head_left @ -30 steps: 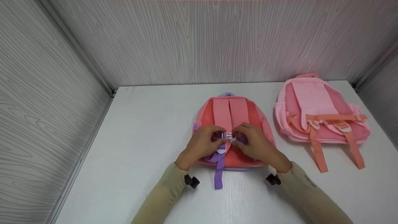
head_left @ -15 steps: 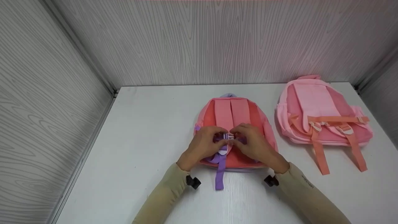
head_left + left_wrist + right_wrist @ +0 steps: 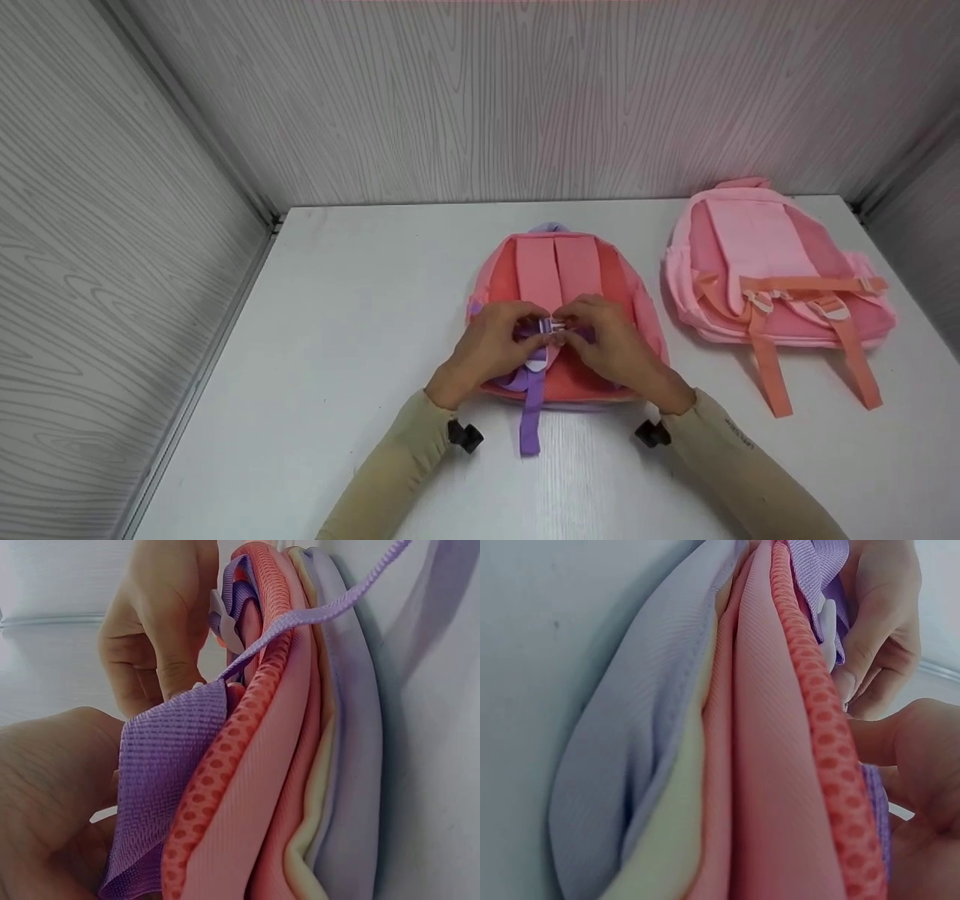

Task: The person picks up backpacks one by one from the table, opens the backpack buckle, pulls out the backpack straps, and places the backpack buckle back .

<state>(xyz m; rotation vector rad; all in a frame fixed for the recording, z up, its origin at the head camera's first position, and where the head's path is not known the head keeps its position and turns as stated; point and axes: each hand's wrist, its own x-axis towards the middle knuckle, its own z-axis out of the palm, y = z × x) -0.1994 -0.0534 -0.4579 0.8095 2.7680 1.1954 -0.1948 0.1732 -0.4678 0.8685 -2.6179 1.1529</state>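
Observation:
A small coral-and-pink backpack (image 3: 578,262) lies on the table with its strap side up. Over its middle, both hands meet at a white plastic side-release buckle (image 3: 551,325) on a purple waist strap. My left hand (image 3: 491,341) pinches the buckle's left part between thumb and fingers. From the other side, my right hand (image 3: 619,349) pinches its right part, partly hiding it. The fingertips of both hands nearly meet below the buckle. Broad purple webbing (image 3: 172,757) runs past the left hand in the left wrist view. A loose purple strap end (image 3: 530,420) hangs over the bag's lower edge.
A second, light pink backpack (image 3: 761,236) with orange straps (image 3: 771,375) lies to the right. A white strap adjuster (image 3: 535,365) sits just below the left thumb. Wood-grain panels (image 3: 450,97) enclose the white table (image 3: 360,300) at the back and sides.
My right hand has shifted slightly left, so the thumb tips are closer together around the buckle. The left hand stays nearly in place. Both backpacks lie as before.

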